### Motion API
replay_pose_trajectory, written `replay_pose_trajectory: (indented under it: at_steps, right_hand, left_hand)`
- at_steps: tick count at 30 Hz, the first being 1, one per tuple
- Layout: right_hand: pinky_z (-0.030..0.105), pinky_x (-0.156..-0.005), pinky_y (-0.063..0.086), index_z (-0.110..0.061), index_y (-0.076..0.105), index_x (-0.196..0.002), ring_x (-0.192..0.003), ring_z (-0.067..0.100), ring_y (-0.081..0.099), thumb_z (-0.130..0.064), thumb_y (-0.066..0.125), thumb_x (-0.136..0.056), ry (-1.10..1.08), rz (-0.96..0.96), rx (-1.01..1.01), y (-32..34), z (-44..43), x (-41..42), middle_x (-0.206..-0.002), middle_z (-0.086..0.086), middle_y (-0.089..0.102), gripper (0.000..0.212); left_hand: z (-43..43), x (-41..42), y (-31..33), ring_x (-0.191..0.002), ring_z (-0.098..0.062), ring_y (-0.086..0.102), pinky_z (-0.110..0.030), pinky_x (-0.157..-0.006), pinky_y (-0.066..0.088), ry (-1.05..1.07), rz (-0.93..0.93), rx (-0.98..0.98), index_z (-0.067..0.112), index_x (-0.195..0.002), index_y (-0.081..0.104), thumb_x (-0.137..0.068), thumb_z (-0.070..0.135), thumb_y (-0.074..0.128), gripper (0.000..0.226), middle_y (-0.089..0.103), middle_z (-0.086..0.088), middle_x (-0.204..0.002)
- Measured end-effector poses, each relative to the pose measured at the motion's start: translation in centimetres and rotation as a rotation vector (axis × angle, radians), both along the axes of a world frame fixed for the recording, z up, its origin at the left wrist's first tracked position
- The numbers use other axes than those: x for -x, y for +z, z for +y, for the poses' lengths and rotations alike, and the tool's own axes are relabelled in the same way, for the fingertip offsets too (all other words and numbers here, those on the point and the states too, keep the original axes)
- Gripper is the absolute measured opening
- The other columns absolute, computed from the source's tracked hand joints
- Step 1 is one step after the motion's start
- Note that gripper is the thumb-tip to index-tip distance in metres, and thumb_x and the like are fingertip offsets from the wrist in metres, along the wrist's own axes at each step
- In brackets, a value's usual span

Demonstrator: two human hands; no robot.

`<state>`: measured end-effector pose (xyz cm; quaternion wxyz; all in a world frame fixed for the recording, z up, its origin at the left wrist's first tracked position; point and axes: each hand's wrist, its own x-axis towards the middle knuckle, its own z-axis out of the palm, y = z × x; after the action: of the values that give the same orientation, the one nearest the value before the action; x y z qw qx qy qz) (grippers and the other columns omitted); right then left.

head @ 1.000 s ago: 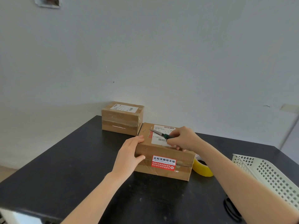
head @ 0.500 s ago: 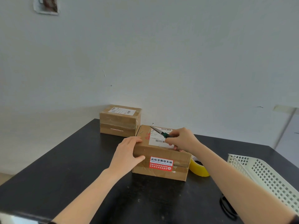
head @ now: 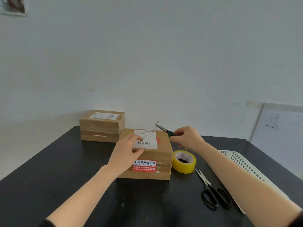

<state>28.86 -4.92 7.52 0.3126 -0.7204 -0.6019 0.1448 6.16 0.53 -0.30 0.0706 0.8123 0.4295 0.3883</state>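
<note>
A taped cardboard box (head: 157, 154) with a white shipping label on top and a red sticker on its front sits mid-table. My left hand (head: 126, 151) rests on the box's top near-left part, thumb over the front edge. My right hand (head: 186, 138) grips the green handle of a small tool with a pointed metal tip (head: 161, 128), which pinches a thin nail. The tip hangs above the box's far right corner.
A second taped box (head: 101, 126) stands behind on the left against the wall. A yellow tape roll (head: 184, 161) lies right of the near box, black-handled scissors (head: 211, 192) in front of it, and a white perforated basket (head: 242, 164) at the table's (head: 65, 169) right edge.
My right hand has lifted the tool off the label and moved it right, to the box's far right corner. My left hand slid further onto the box top. The view shifted.
</note>
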Motion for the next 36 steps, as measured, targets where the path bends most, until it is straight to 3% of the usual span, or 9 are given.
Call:
replay_pose_trajectory:
  at_steps: [8, 13, 18, 20, 23, 28, 32, 36]
  right_hand:
    - [0.020, -0.049, 0.043, -0.014, 0.072, -0.090, -0.051, 0.012, 0.050, -0.025, 0.065, -0.083, -0.109, 0.005, 0.020, 0.6, -3.5, -5.5, -0.062, 0.003, 0.059, 0.015]
    - [0.021, -0.048, 0.047, -0.007, 0.072, -0.084, -0.057, 0.016, 0.055, -0.021, 0.065, -0.079, -0.206, 0.000, 0.033, 0.5, -6.1, -9.7, -0.066, 0.007, 0.062, 0.017]
    - [0.021, -0.050, 0.050, -0.015, 0.073, -0.083, -0.063, 0.014, 0.061, -0.023, 0.067, -0.078, -0.303, -0.021, 0.058, -0.3, -8.7, -14.1, -0.080, 0.008, 0.071, 0.012]
    - [0.020, -0.049, 0.049, -0.017, 0.073, -0.082, -0.064, 0.012, 0.062, -0.025, 0.066, -0.079, -0.334, -0.032, 0.085, -0.6, -10.0, -15.6, -0.078, 0.004, 0.070, 0.010]
    - [0.020, -0.048, 0.047, -0.016, 0.072, -0.080, -0.060, 0.011, 0.060, -0.025, 0.067, -0.081, -0.377, -0.042, 0.117, -1.1, -11.7, -17.4, -0.072, 0.002, 0.067, 0.010]
    - [0.023, -0.047, 0.047, -0.014, 0.066, -0.065, -0.044, 0.014, 0.050, -0.023, 0.066, -0.080, -0.451, -0.067, 0.166, -1.9, -14.1, -19.7, -0.052, 0.001, 0.058, 0.018]
    - [0.021, -0.047, 0.044, -0.009, 0.073, -0.078, -0.043, 0.012, 0.049, -0.024, 0.066, -0.080, -0.483, -0.108, 0.199, -2.6, -15.4, -21.0, -0.050, 0.000, 0.057, 0.017]
    - [0.028, -0.054, 0.045, -0.007, 0.073, -0.078, -0.053, 0.017, 0.050, -0.027, 0.066, -0.073, -0.474, -0.178, 0.253, -3.4, -15.9, -21.8, -0.054, 0.001, 0.056, 0.021]
  left_hand:
    - [-0.5, -4.9, 1.2, -0.111, -0.006, 0.054, -0.016, -0.088, 0.040, -0.129, 0.018, -0.031, 0.027, -0.114, 0.058, -0.088, 0.032, 0.063, 0.027, 0.057, 0.011, -0.121]
    - [-1.0, -9.0, 2.0, -0.102, -0.007, 0.055, -0.022, -0.084, 0.049, -0.238, 0.020, -0.039, 0.026, -0.115, 0.057, -0.088, 0.028, 0.063, 0.028, 0.057, 0.010, -0.117]
    - [-2.2, -13.0, 2.3, -0.101, -0.002, 0.051, -0.015, -0.076, 0.043, -0.318, 0.037, -0.058, 0.028, -0.115, 0.055, -0.089, 0.032, 0.062, 0.027, 0.056, 0.012, -0.114]
    - [-2.7, -14.5, 2.2, -0.097, 0.000, 0.049, -0.014, -0.072, 0.045, -0.346, 0.040, -0.068, 0.029, -0.115, 0.055, -0.089, 0.033, 0.062, 0.028, 0.055, 0.013, -0.112]
    - [-3.2, -16.2, 1.8, -0.098, 0.000, 0.051, -0.027, -0.075, 0.054, -0.375, 0.037, -0.045, 0.030, -0.115, 0.055, -0.089, 0.033, 0.061, 0.027, 0.055, 0.016, -0.111]
    - [-4.0, -18.6, 0.7, -0.099, -0.002, 0.054, -0.030, -0.080, 0.051, -0.441, 0.025, -0.008, 0.029, -0.111, 0.057, -0.088, 0.030, 0.062, 0.024, 0.053, 0.019, -0.104]
    - [-4.2, -19.6, -0.3, -0.089, -0.002, 0.057, -0.035, -0.077, 0.054, -0.472, 0.055, 0.006, 0.035, -0.110, 0.055, -0.087, 0.034, 0.061, 0.023, 0.054, 0.018, -0.104]
    - [-4.7, -20.0, -0.9, -0.090, 0.003, 0.051, -0.033, -0.078, 0.054, -0.472, 0.069, 0.003, 0.032, -0.110, 0.056, -0.088, 0.034, 0.061, 0.023, 0.050, 0.022, -0.101]
